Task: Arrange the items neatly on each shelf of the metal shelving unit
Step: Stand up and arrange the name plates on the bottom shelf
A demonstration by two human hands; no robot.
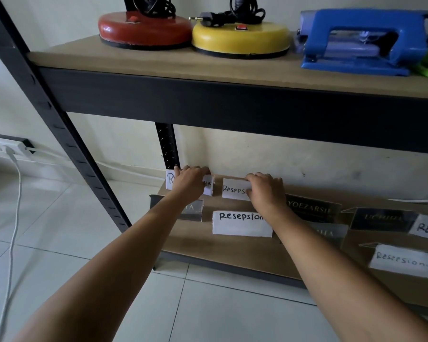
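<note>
On the bottom shelf (232, 253) of the metal shelving unit stand several name signs. My left hand (190, 181) grips the top edge of a white paper sign (208, 187) at the back left corner. My right hand (266, 190) grips the right end of a second white sign (234, 189) reading "Reseps…". A third white sign (241, 222) reading "Resepsion…" stands in front of them. Dark acrylic signs sit at the left (192, 210) and at the right (311, 210), the left one partly hidden by my forearm.
More signs (405, 261) lie to the right on the same shelf. The upper shelf (173, 61) carries a red round appliance (143, 29), a yellow one (240, 39) and a blue tool (363, 43). A power strip (5, 145) and white cables sit on the tiled floor at left.
</note>
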